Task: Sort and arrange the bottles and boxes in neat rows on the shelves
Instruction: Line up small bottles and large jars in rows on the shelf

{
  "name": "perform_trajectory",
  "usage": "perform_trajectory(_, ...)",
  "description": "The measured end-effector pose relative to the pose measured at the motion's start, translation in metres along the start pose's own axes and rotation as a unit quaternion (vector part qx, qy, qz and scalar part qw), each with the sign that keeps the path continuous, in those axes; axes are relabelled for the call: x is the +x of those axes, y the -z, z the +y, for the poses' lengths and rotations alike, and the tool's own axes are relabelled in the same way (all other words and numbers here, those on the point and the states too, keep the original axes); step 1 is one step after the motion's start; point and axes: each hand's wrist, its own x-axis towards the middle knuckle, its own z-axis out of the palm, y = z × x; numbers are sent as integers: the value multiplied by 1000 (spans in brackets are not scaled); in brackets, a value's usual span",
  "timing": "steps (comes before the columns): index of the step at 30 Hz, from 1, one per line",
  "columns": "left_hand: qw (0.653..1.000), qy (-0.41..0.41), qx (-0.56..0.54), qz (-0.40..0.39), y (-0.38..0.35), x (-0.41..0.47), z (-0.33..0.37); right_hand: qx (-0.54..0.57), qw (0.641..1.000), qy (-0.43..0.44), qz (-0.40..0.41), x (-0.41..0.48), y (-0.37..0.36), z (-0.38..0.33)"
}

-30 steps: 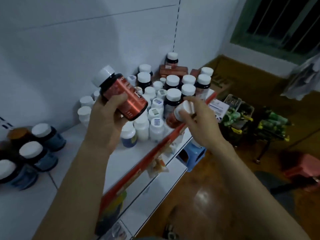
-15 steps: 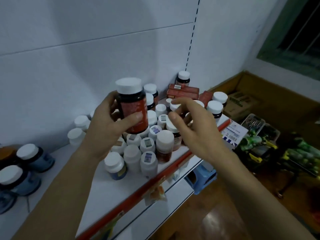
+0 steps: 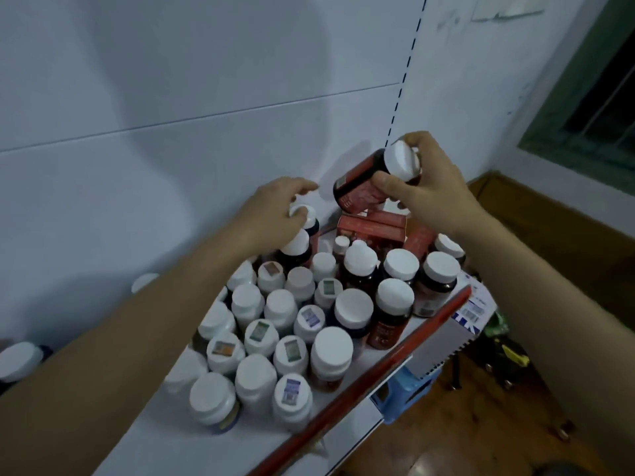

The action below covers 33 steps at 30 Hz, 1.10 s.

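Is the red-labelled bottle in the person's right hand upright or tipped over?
Tipped. The right hand holds the red-labelled bottle slanted in the air, white cap up right, base down left, above the red boxes.

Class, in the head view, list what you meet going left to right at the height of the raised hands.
The left hand gripping a capped bottle, tilted red bottle, right hand, green window frame.

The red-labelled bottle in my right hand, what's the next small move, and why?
Probably turn it upright and set it down at the back. The right hand holds the red-labelled bottle tilted in the air above the red boxes, and the left hand grips a white-capped bottle by the wall.
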Motion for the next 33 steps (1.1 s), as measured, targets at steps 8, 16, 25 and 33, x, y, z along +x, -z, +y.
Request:
perform_trajectory(8, 965, 87, 243, -51, -55, 22, -2, -132, 979, 70, -139, 88, -43, 45)
perform_trajectory(16, 946, 217, 240, -6, -50, 6, 4, -226, 898, 202, -319, 103, -93, 58)
perform_trajectory(25, 942, 72, 313, 98, -46, -5, 22, -262, 856, 368, -251, 109, -76, 78)
perform_trajectory(33, 970, 7, 238, -39, -42, 13, 42, -376, 666, 421, -487, 97, -63, 96)
